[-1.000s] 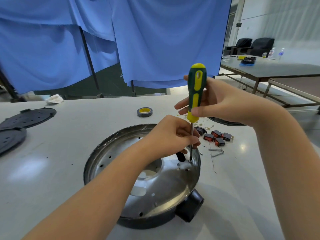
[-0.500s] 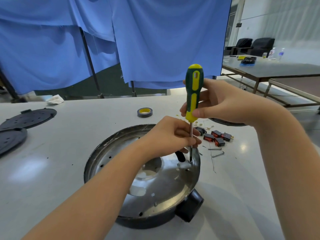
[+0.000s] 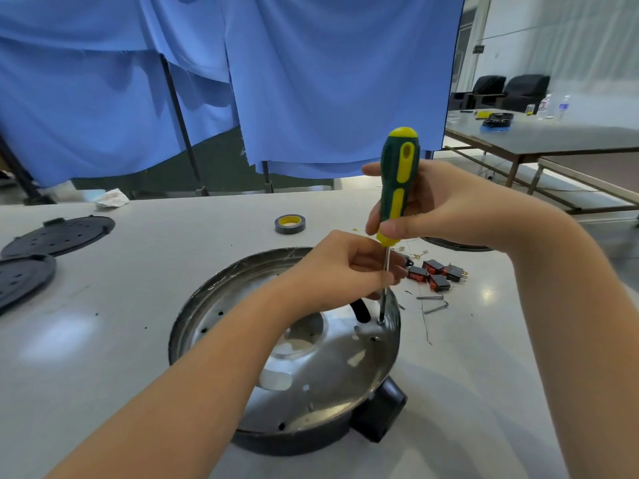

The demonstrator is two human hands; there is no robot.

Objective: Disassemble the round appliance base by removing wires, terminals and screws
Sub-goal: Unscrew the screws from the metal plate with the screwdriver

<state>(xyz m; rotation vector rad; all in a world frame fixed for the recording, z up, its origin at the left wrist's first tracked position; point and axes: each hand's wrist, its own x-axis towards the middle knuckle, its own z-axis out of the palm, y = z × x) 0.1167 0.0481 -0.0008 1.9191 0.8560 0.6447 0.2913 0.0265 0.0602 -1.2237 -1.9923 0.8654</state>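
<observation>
At the round appliance base (image 3: 311,375), both the right hand (image 3: 446,205) and the left hand (image 3: 345,271) grip the screwdriver (image 3: 397,184) on a rim screw, while removed switches (image 3: 435,273) and screws (image 3: 432,302) beside it suggest disassembly is well underway.

Base (image 3: 332,368) — shiny, scratched metal; screwdriver (image 3: 397,188) handle — matt plastic; table (image 3: 138,305) glossy.
</observation>
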